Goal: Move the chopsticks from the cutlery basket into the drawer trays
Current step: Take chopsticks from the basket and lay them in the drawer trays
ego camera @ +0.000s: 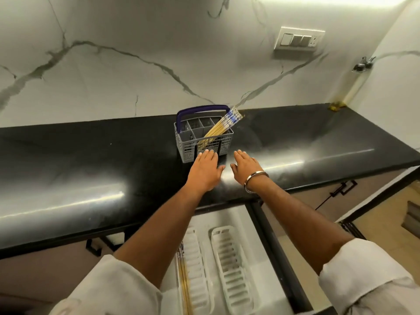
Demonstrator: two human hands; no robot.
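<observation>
A grey cutlery basket [225, 142] with a dark blue handle stands on the black counter. Several yellow chopsticks [223, 125] with white and blue tops lean out of its right side. My left hand [205, 170] lies flat, palm down, fingertips touching the basket's front wall. My right hand [246, 168], a metal bangle on the wrist, is flat just right of the basket. Both hands hold nothing. Below, in the pulled-out drawer, lie two white slotted trays: the left tray [195, 264] has a few chopsticks [184, 285] along its left edge, and the right tray [231, 269] looks bare.
The glossy black counter [91, 160] runs along a white marble wall. A switch panel [297, 39] is on the wall at the upper right. Cabinet fronts with black handles [341, 189] sit under the counter on either side of the drawer.
</observation>
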